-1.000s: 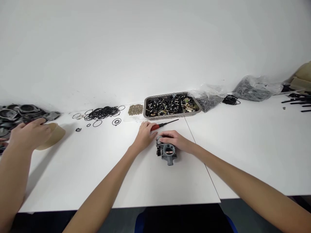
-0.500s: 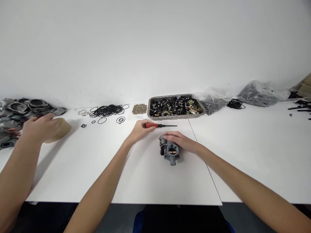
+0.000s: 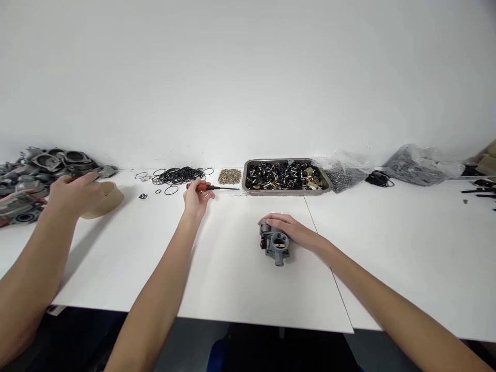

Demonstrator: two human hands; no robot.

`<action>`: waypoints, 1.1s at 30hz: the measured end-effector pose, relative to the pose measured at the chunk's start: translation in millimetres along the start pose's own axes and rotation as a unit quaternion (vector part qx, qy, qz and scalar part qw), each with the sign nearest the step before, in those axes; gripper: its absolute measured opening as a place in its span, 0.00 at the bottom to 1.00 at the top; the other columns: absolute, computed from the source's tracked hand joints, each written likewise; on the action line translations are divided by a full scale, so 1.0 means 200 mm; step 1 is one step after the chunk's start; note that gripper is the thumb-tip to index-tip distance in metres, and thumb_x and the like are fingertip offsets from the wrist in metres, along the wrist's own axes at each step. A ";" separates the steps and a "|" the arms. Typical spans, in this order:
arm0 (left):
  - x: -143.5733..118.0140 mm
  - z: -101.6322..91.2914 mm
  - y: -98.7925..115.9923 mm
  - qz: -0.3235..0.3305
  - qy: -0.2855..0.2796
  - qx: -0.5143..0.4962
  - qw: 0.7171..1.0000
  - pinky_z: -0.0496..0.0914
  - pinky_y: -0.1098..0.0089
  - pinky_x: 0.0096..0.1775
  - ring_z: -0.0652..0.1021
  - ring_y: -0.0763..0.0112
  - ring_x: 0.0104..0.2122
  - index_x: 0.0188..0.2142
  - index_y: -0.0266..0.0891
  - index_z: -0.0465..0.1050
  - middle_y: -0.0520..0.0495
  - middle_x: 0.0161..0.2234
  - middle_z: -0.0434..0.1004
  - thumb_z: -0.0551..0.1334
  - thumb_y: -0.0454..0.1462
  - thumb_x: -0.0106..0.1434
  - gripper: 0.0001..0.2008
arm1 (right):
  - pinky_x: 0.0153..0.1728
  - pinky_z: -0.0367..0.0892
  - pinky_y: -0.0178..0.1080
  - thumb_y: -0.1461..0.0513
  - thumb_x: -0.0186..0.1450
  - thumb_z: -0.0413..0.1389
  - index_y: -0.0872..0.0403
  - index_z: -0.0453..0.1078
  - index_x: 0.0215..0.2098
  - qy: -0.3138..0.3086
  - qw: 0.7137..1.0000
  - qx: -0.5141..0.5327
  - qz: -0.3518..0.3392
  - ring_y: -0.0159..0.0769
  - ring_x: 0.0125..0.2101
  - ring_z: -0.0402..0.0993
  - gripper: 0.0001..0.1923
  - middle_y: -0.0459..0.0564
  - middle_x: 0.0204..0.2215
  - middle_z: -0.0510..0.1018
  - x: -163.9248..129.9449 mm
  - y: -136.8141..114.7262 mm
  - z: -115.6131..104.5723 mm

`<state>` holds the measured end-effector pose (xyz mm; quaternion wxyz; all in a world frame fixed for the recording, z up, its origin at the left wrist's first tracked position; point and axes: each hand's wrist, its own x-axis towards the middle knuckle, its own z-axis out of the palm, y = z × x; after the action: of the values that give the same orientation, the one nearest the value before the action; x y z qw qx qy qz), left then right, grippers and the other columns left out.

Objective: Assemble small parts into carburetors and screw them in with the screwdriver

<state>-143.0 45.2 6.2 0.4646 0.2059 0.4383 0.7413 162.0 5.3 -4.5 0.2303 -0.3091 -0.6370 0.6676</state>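
Left hand (image 3: 197,197) has carried the screwdriver (image 3: 211,187) from beside the carburetor (image 3: 274,244) out to 10 o'clock, near the O-rings (image 3: 176,176). Right hand (image 3: 289,231) clasps the carburetor at table centre. Looks like tool set-aside; next: release it, pick a ring.

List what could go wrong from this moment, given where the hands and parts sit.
1. The left hand holds the red-handled screwdriver with its tip toward the brass pieces; a sweep might scatter them or the black O-rings.
2. The right hand only rests on the grey carburetor body, which could tip.
3. Another person's hand works close by at the left.
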 end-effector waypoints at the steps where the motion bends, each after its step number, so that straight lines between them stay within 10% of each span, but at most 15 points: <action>1: 0.02 -0.02 0.00 -0.009 0.012 -0.005 1.000 0.67 0.70 0.19 0.71 0.73 0.16 0.27 0.35 0.66 0.48 0.24 0.73 0.60 0.37 0.57 0.06 | 0.40 0.64 0.36 0.51 0.66 0.55 0.53 0.74 0.43 0.002 1.000 0.001 -0.002 0.35 0.38 0.72 0.16 0.49 0.38 0.76 0.00 0.00 0.00; 12: 0.08 -0.12 -0.04 -0.044 0.048 -0.073 0.995 0.77 0.63 0.30 0.75 0.69 0.22 0.29 0.35 0.68 0.44 0.28 0.76 0.59 0.32 0.55 0.02 | 0.39 0.65 0.36 0.54 0.64 0.57 0.54 0.73 0.46 0.055 0.996 -0.064 -0.007 0.35 0.39 0.73 0.16 0.51 0.41 0.77 0.06 -0.06 -0.02; 21: 0.09 -0.13 -0.06 -0.054 0.028 -0.082 0.995 0.76 0.60 0.33 0.76 0.67 0.24 0.29 0.33 0.70 0.43 0.29 0.77 0.59 0.29 0.53 0.03 | 0.37 0.66 0.36 0.60 0.65 0.51 0.58 0.74 0.43 0.190 0.936 -0.285 -0.083 0.35 0.36 0.75 0.14 0.55 0.39 0.80 0.38 -0.27 -0.20; 33: 0.10 -0.13 -0.06 -0.061 0.021 -0.084 0.994 0.75 0.60 0.33 0.75 0.68 0.24 0.29 0.33 0.70 0.41 0.30 0.78 0.58 0.29 0.52 0.04 | 0.29 0.62 0.36 0.58 0.56 0.62 0.57 0.77 0.26 0.163 0.904 -0.395 -0.017 0.38 0.27 0.73 0.09 0.53 0.26 0.80 0.68 -0.16 -0.22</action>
<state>-164.7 52.7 -20.5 0.5151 0.1231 0.3957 0.7503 94.9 133.5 11.7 0.2013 -0.4683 -0.8073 0.2975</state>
